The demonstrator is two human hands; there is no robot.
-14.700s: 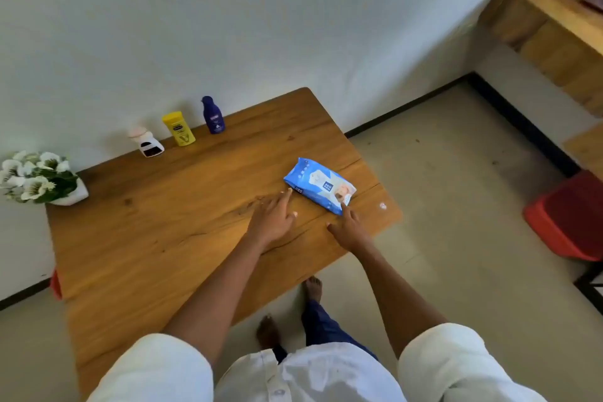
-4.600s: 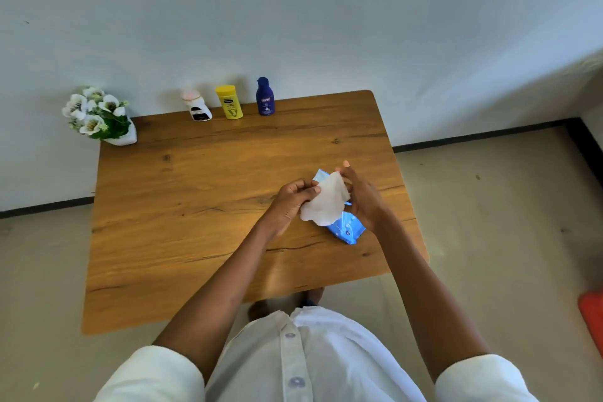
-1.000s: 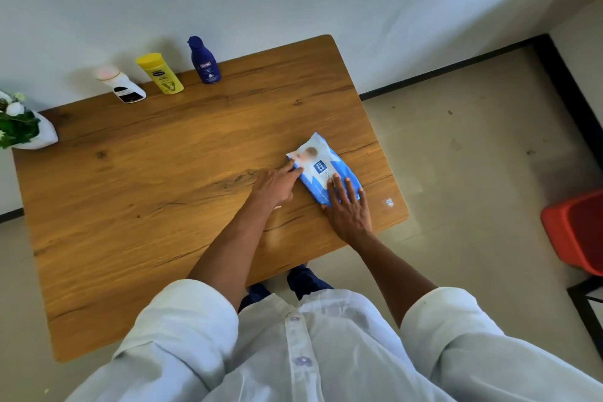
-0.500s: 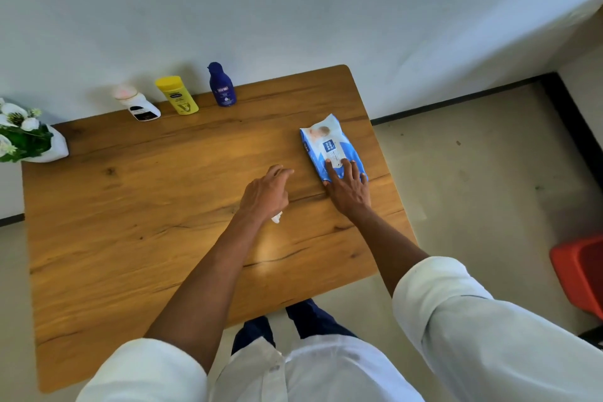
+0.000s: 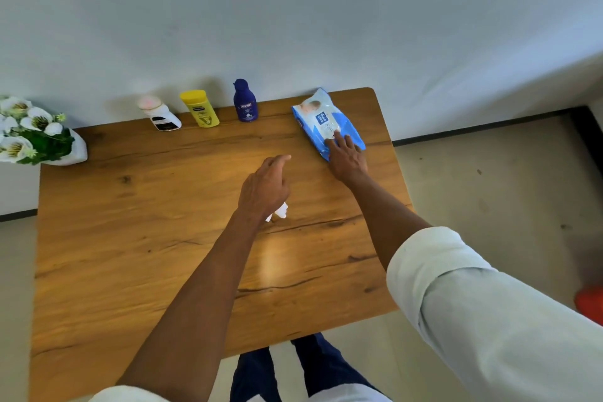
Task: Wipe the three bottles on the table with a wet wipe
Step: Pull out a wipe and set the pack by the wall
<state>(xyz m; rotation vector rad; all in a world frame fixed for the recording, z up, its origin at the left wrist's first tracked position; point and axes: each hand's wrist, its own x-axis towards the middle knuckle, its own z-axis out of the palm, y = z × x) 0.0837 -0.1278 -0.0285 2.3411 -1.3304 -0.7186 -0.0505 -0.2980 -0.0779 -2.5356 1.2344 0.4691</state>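
Standing at the near edge of the wooden table (image 5: 130, 254), person in white rolled sleeves, both arms reaching out over the top. Left hand (image 5: 265, 188) hovers mid-table, forefinger extended toward 12 o'clock, other fingers curled around a bunched wet wipe (image 5: 280, 210); only a white corner shows below the palm, so how firm the hold is I cannot tell. Right hand (image 5: 347, 157) at about 1 o'clock from the left one, flat and unclenched, fingertips pressed on the near end of the blue wipes pack (image 5: 323, 122), gripping nothing. Pack lies near the far right corner, close to the table edge. Beyond, along the far edge by the wall, the three bottles in a row: white bottle (image 5: 161, 116) at 11 o'clock, yellow bottle (image 5: 200, 108) beside it, dark blue bottle (image 5: 244, 101) nearest 12 o'clock, just left of the pack. All upright, apart from one another, none wiped yet by my judgement. Flower pot (image 5: 39, 137) at far 10 o'clock. Risks: bottles are small and light-looking, standing close together; a one-handed swipe could topple one into its neighbour. A further push could send the pack off the corner. The wipe, loosely bunched, could slip out on the reach.
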